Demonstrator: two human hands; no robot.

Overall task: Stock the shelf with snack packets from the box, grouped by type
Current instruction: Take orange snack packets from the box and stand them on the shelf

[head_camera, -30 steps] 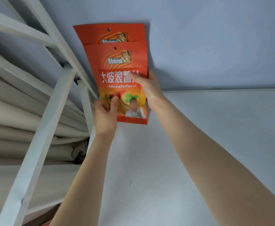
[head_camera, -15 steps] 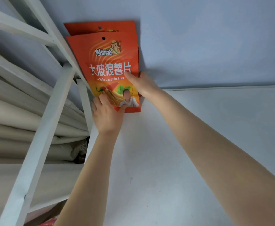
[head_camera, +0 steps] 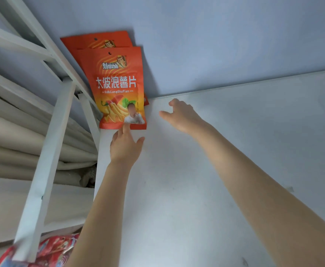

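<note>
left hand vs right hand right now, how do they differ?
Left hand touches the bottom edge of the front orange packet with one straight finger; right hand touches nothing, off to the packet's right. Left hand's fingers are straight; right hand's loosely curled. Left hand sits nearer the camera; right hand nearer the wall. Both hold nothing, above the white shelf.

Shelving corner of a small shop or storeroom
We see a white shelf (head_camera: 215, 170) against a pale blue wall (head_camera: 215, 35), orange snack packets (head_camera: 119, 83) at its back, beige curtain folds (head_camera: 13, 132) left of it.
</note>
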